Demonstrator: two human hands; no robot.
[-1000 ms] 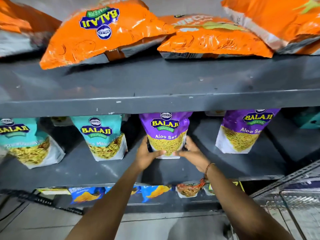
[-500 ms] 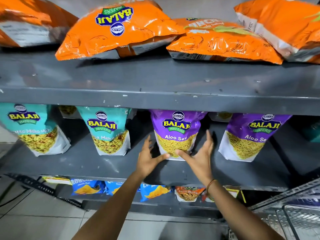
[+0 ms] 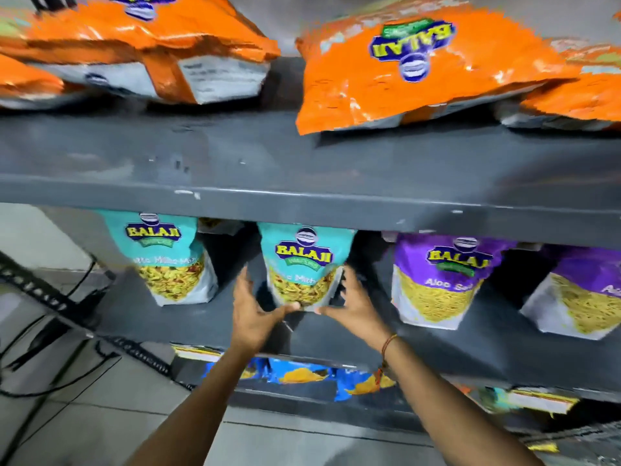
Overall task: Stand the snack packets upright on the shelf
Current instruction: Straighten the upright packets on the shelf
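Note:
A teal snack packet (image 3: 304,264) stands upright in the middle of the grey middle shelf (image 3: 470,351). My left hand (image 3: 252,314) and my right hand (image 3: 353,307) cup it from both sides, with the thumbs meeting at its bottom edge. The right fingers lie along its right edge, while the left fingers are spread close to its left side. Another teal packet (image 3: 171,260) stands to the left. Two purple Aloo Sev packets (image 3: 437,284) (image 3: 584,297) stand to the right.
Large orange bags (image 3: 420,72) (image 3: 151,45) lie flat on the top shelf (image 3: 302,203), which overhangs the standing packets. Blue packets (image 3: 302,375) lie on the shelf below. Black cables (image 3: 50,348) trail over the floor at left. A wire basket (image 3: 571,442) shows at bottom right.
Both hands let go of the purple Aloo Sev packet and moved left to the neighbouring teal packet. The view swung left with them.

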